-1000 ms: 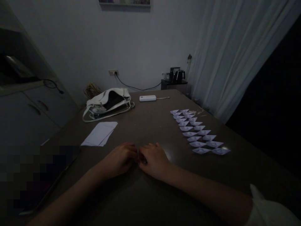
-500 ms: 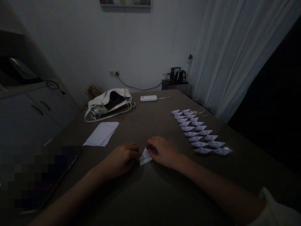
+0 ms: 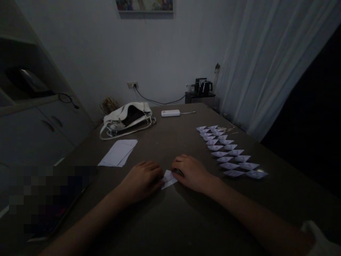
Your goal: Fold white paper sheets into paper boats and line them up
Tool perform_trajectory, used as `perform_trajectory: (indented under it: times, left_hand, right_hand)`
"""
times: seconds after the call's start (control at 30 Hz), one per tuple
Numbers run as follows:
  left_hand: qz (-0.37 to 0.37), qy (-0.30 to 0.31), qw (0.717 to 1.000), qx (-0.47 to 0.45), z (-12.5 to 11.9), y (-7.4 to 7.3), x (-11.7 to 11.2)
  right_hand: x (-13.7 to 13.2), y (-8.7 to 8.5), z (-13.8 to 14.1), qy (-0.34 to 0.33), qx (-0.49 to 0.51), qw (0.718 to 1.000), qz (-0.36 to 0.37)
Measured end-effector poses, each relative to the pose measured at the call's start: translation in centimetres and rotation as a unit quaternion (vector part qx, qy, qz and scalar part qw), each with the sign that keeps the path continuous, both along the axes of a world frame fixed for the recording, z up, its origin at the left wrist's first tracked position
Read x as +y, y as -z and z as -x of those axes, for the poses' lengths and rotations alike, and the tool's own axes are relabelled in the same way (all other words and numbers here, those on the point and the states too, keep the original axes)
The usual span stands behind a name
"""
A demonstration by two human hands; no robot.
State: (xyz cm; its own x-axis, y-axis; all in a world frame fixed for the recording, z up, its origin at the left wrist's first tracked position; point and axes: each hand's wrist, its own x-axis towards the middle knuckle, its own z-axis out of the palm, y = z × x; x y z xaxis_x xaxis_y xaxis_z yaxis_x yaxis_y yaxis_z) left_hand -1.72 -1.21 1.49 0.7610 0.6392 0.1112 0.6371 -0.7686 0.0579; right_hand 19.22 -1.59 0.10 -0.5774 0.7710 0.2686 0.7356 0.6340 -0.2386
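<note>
A small folded piece of white paper [image 3: 168, 179] lies on the table between my hands. Its left edge is pinched by my left hand [image 3: 145, 177], whose fingers are curled together. On the opposite side my right hand [image 3: 190, 172] grips the paper between thumb and bent fingers. Parts of the paper are hidden under the fingertips. To the right stand several white folded paper boats [image 3: 229, 166], set out in two slanting rows. Beyond my left hand rests a stack of white paper sheets [image 3: 118, 153].
A white handbag [image 3: 125, 119] lies open at the far left of the table [image 3: 170, 142]. Near the far edge is a white power bank [image 3: 171, 113] with a short cable. Black kettles [image 3: 204, 87] stand on a cabinet behind, and a pale curtain [image 3: 247, 71] hangs at right.
The whole view has shifted slightly, with things lower and further right. Both hands stay at the folded paper, and my right fingers are now lower and flatter over its right side.
</note>
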Motion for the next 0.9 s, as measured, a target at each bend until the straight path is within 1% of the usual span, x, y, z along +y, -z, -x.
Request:
perform_trajectory:
  times: [0.23, 0.33, 0.5, 0.63, 0.77, 0.9]
  left_hand:
    - [0.01, -0.008, 1.0, 0.005, 0.2, 0.52, 0.3]
    - [0.013, -0.008, 1.0, -0.008, 0.1, 0.38, 0.19]
    - [-0.008, -0.02, 0.999, -0.033, 0.0, -0.13, 0.11]
    - [-0.001, -0.039, 0.998, -0.043, 0.07, -0.23, 0.21]
    - [0.006, -0.051, 0.997, -0.06, 0.25, 0.05, 0.26]
    - [-0.028, -0.023, 0.993, -0.113, 0.34, 0.4, 0.25]
  right_hand:
    - [-0.18, -0.03, -0.05, 0.001, 0.004, 1.0, 0.007]
    - [-0.13, -0.17, -0.19, 0.007, 0.012, 1.0, 0.011]
    - [0.04, 0.01, -0.24, 0.019, 0.034, 0.999, 0.009]
    - [0.21, 0.54, -0.06, 0.027, 0.097, 0.994, 0.032]
    - [0.29, 0.81, 0.23, 0.017, 0.184, 0.98, 0.068]
    - [0.1, 0.63, 0.64, 0.004, 0.254, 0.961, 0.111]
